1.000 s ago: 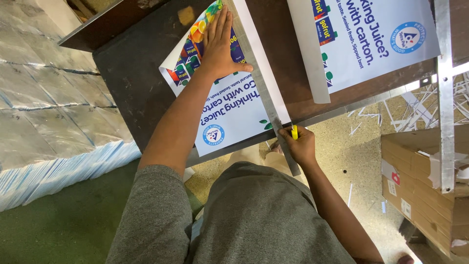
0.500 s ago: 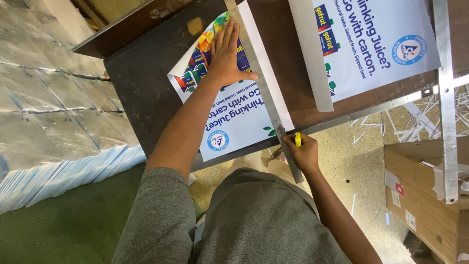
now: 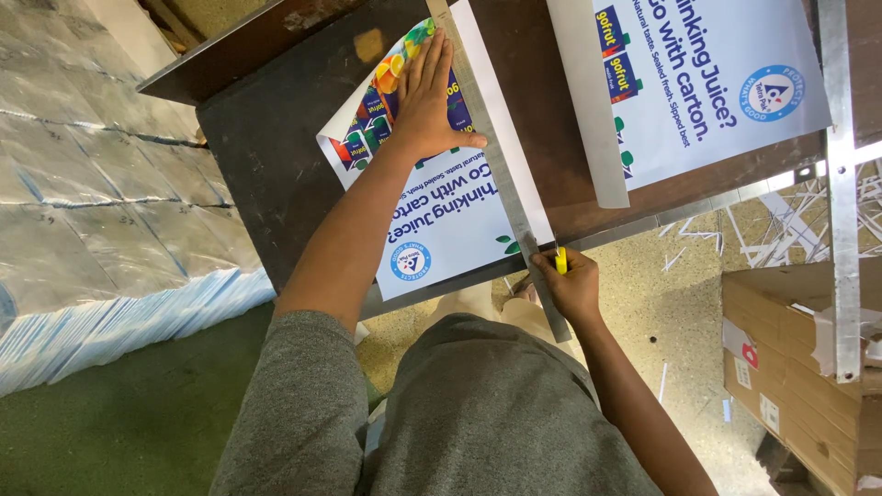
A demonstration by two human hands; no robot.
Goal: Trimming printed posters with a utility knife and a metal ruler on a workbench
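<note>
Trimming step at its end: the left hand point(image 3: 424, 96) lies flat and spread, pinning the ruler point(image 3: 501, 174) on the poster point(image 3: 441, 216); the right hand point(image 3: 574, 287), below it at the table point(image 3: 266, 174) edge, grips a yellow knife point(image 3: 560, 261). Judged next: keep pressure

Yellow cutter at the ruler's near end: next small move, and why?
Probably lift the yellow cutter clear of the sheet. The right hand holds it at the table's near edge, by the near end of the printed poster, so little paper remains ahead. The left hand presses the metal ruler flat on the poster.
</note>
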